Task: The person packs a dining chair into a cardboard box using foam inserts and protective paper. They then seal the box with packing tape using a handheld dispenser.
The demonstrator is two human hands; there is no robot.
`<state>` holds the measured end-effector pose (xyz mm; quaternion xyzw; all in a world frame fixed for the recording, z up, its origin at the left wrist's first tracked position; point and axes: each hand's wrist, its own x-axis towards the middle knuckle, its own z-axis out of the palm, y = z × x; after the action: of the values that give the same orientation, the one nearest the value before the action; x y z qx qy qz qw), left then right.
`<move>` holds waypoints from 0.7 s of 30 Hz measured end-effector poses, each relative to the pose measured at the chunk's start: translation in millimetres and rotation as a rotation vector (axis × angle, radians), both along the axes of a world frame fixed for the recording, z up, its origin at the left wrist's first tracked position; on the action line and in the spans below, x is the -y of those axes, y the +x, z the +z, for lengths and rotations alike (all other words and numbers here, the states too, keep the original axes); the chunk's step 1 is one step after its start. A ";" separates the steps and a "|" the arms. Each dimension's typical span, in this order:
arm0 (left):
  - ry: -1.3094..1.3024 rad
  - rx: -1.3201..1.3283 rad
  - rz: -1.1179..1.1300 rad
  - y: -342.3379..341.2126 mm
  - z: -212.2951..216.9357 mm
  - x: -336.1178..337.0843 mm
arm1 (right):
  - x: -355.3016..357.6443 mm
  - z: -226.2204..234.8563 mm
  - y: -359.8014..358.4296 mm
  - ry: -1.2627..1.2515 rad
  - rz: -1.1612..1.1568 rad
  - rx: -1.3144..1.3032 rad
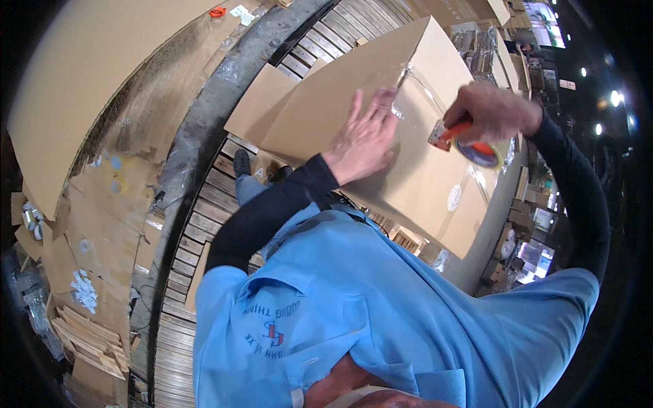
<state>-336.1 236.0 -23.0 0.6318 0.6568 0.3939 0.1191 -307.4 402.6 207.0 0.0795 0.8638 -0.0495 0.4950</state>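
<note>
A big brown cardboard box (326,92) stands in front of me, with clear tape along its upper edge and corner. My left hand (364,139) lies on the box with its fingers spread, the fingertips close to the taped edge. My right hand (486,112) is closed round an orange tape dispenser (445,136) that carries a roll of tape (481,155). The dispenser is beside the box's right-hand face, close to it; whether it touches the cardboard I cannot tell. A cardboard flap (262,105) sticks out at the box's left end.
Wooden slats (204,211) run beneath the box and my feet. To the left, large cardboard sheets (102,81) and a stack of cardboard strips (88,340) lie beyond a concrete strip (207,102). Behind the box stand more cartons (469,10). A second orange tool (217,11) rests at the far left.
</note>
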 end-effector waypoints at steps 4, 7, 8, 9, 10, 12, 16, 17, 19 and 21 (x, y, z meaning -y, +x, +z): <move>0.018 -0.290 -0.270 13.0 14.3 -30.2 | -2.6 -35.5 8.3 -0.036 0.116 0.088; -0.038 -0.136 -0.389 21.6 5.2 -33.6 | -30.9 -122.8 -18.2 -0.560 0.217 0.563; -0.046 -0.069 -0.400 22.5 0.7 -35.4 | 12.8 -100.9 -44.7 -0.172 0.631 0.771; 0.010 -0.286 -0.389 26.2 -3.5 -39.5 | 5.8 -105.8 -38.1 -0.168 0.691 0.665; -0.006 -0.361 -0.450 24.9 3.3 -41.6 | -3.8 -114.5 -33.3 -0.167 0.761 0.560; -0.023 -0.491 -0.547 18.5 23.6 -44.3 | -48.6 -103.9 -43.4 -0.127 0.532 0.460; 0.206 -0.110 -0.662 39.5 15.5 -73.1 | -120.3 -23.5 -73.7 -0.320 -0.108 -0.338; 0.221 -0.112 -0.536 32.4 23.5 -92.9 | -117.9 -19.4 -93.8 -0.204 0.010 -0.362; 0.253 -0.110 -0.296 3.5 33.5 -137.7 | -115.1 -34.2 -133.0 -0.117 0.036 -0.397; 0.102 -0.208 -0.277 -12.8 6.2 -164.9 | -167.2 -109.3 -170.5 -0.105 0.132 -0.398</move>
<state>-348.9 400.9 -16.8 0.7587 0.5515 0.3392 0.0714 -478.0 569.8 97.7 -0.0143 0.9442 -0.0766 0.3201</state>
